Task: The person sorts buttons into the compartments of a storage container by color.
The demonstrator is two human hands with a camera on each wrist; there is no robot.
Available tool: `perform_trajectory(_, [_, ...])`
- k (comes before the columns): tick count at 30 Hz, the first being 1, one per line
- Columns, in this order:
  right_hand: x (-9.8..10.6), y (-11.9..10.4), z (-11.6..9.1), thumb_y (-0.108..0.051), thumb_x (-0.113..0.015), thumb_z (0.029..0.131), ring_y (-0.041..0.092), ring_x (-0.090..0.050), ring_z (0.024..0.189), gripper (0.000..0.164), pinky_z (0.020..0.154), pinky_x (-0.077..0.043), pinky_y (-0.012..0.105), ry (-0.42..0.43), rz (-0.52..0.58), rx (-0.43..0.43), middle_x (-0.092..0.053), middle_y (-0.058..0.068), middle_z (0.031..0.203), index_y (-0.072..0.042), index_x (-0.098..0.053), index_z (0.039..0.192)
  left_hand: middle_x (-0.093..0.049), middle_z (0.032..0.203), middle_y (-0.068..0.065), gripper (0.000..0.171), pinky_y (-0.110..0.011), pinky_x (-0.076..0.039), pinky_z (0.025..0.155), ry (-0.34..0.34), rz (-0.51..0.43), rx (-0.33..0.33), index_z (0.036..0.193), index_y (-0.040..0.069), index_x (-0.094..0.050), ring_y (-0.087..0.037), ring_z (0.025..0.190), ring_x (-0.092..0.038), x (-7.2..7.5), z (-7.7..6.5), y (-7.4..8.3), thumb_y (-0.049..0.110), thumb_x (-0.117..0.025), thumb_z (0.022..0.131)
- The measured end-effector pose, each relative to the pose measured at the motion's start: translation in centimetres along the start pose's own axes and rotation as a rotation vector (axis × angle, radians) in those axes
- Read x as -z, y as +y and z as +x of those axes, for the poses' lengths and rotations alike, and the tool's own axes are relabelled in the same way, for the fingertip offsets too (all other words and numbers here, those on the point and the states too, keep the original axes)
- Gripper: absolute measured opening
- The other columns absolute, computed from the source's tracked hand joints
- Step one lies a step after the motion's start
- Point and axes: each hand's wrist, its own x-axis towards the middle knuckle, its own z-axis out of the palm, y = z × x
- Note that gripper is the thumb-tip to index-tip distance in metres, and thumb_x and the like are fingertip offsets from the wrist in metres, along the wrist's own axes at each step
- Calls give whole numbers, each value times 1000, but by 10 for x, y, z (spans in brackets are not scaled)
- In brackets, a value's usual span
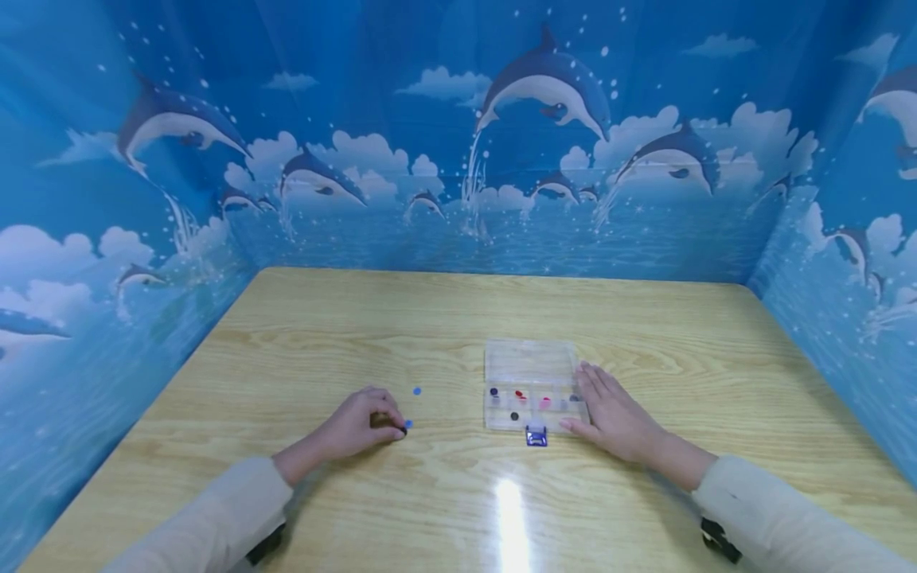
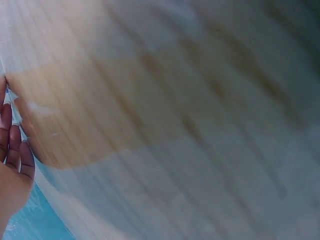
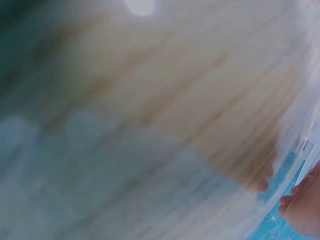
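Note:
My left hand (image 1: pixel 351 426) is low over the table, thumb and fingertips pinching a small dark disc (image 1: pixel 404 431). One blue disc (image 1: pixel 408 423) lies right at those fingertips, and another blue disc (image 1: pixel 417 391) is a little farther back. My right hand (image 1: pixel 619 422) rests with extended fingers along the right side of a clear plastic compartment box (image 1: pixel 530 362), whose lid is folded back. Inside are red pieces (image 1: pixel 519 394), a pink piece (image 1: pixel 545 403) and dark pieces (image 1: pixel 514 416). Both wrist views catch only part of each hand at the edge.
A blue tab (image 1: pixel 536 436) sits at the box's front edge. The wood-grain table (image 1: pixel 322 318) stretches around both hands and mirrors a bright light near the front. Blue dolphin-print curtains (image 1: pixel 430 215) enclose its back and sides.

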Motion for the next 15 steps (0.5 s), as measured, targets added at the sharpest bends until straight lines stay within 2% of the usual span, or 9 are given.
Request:
perform_trajectory(9, [-1,0,0,-47,-48,92,45,-23,136,80,111,-19,53,-2,-3,-1,-22,32,146,14,-26,138,-64,78,3,7,-24,-42,73,11,-27,17,73,13,-70,-10,80,-51,-2,0,-1,14,-76,74])
perform_trajectory(15, [0,0,0,-47,-48,92,45,-23,136,80,112,-19,52,-2,-8,-1,-23,32,146,14,-25,138,-65,79,4,6,-25,-44,75,17,-10,19,73,13,-69,-11,81,-53,-2,1,0,12,-74,77])
